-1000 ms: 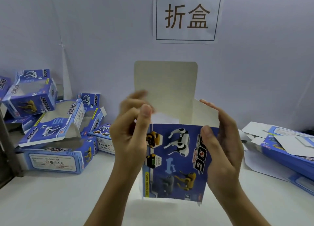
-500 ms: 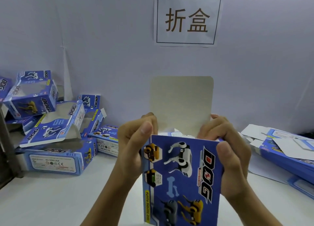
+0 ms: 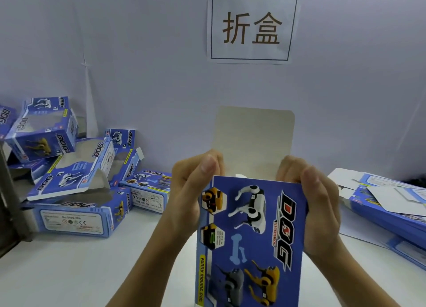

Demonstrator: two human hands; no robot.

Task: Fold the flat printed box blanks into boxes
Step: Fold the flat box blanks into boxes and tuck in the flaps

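Note:
I hold a blue printed box (image 3: 251,237) upright in front of me, its face with robot dogs and the word DOG turned my way. Its plain grey top flap (image 3: 253,140) stands up behind the open top. My left hand (image 3: 191,191) grips the box's upper left corner, thumb on the front, fingers curled over the top edge. My right hand (image 3: 315,205) grips the upper right corner the same way. The box's bottom runs out of the frame.
A heap of folded blue boxes (image 3: 71,219) lies at the left against the white wall. Flat blanks (image 3: 389,205) are stacked at the right on the white table (image 3: 69,272). A paper sign (image 3: 253,27) hangs on the wall above.
The box has come closer to me and lower in view. Both hands moved from its sides up to its top corners, fingers now curled over the top edge.

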